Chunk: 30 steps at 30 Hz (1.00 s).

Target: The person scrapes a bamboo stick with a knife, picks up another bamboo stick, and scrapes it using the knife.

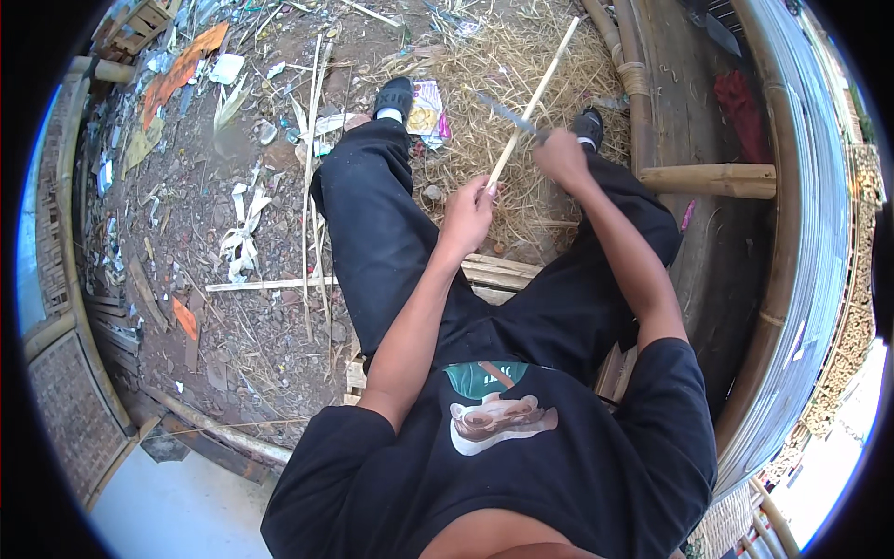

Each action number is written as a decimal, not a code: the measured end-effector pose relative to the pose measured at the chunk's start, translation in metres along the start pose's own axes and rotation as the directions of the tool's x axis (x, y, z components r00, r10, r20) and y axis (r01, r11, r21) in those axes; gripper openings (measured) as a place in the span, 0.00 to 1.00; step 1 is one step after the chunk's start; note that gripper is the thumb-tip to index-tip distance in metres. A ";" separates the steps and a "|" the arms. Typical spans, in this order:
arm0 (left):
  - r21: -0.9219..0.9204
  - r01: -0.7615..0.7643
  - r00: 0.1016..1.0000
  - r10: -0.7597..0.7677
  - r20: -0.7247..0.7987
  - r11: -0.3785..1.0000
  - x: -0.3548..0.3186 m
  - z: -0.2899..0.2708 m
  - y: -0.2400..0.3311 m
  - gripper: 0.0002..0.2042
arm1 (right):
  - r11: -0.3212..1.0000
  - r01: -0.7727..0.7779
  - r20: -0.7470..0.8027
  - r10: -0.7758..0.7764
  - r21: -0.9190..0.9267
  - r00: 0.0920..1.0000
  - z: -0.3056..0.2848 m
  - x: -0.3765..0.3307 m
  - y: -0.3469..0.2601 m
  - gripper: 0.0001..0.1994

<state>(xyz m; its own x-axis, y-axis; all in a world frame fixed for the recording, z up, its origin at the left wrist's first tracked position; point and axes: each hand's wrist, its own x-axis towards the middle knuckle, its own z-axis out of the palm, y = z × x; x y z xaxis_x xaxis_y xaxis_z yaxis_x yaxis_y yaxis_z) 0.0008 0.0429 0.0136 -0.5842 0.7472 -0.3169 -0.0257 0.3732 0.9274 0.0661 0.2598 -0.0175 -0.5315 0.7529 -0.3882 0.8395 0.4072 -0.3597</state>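
My left hand (466, 220) is closed round the lower end of a long pale bamboo strip (549, 79), which slants up and away to the right. In my right hand (562, 158) is a knife (506, 114), its grey blade pointing to the upper left and lying across the strip about midway along. The fingers of my right hand wrap the handle, which is mostly hidden. Thin straw-coloured shavings (512, 200) cover the ground between my legs, beneath both hands.
I sit on a slatted bamboo seat (503, 272). Long bamboo strips (312, 186) lie left of my leg, among scattered litter and an orange scrap (184, 74). A bamboo post with a crossbar (712, 181) stands at the right, beside bundled pale strips (801, 279).
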 end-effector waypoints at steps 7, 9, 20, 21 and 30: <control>0.180 -0.086 0.986 0.109 -0.127 0.980 -0.003 0.001 0.001 0.07 | 0.986 0.151 0.180 -0.136 -0.072 0.974 0.017 -0.077 -0.023 0.12; 0.176 -0.104 0.981 0.130 -0.147 0.979 -0.005 0.003 0.000 0.08 | 0.984 0.161 0.200 -0.144 -0.074 0.969 0.020 -0.074 -0.022 0.12; 0.146 -0.018 1.000 0.016 0.016 0.989 -0.018 0.020 0.029 0.09 | 0.915 -0.402 -0.183 0.400 0.026 0.898 0.003 0.078 0.086 0.21; 0.136 -0.153 0.986 0.161 -0.049 0.979 -0.024 0.018 0.020 0.09 | 0.899 -0.433 -0.198 0.438 0.068 0.877 -0.010 0.086 0.098 0.21; -0.010 0.018 0.999 -0.018 0.049 1.000 -0.015 0.001 0.018 0.10 | 0.977 -0.128 -0.174 0.098 -0.172 0.980 -0.080 0.047 0.047 0.16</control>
<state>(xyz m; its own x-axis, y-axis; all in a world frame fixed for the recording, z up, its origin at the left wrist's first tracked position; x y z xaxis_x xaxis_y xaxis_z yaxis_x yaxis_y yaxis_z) 0.0102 0.0388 0.0346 -0.5432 0.7665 -0.3426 -0.0448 0.3810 0.9235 0.0898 0.3552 0.0150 -0.4189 0.8677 -0.2677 0.9075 0.3900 -0.1557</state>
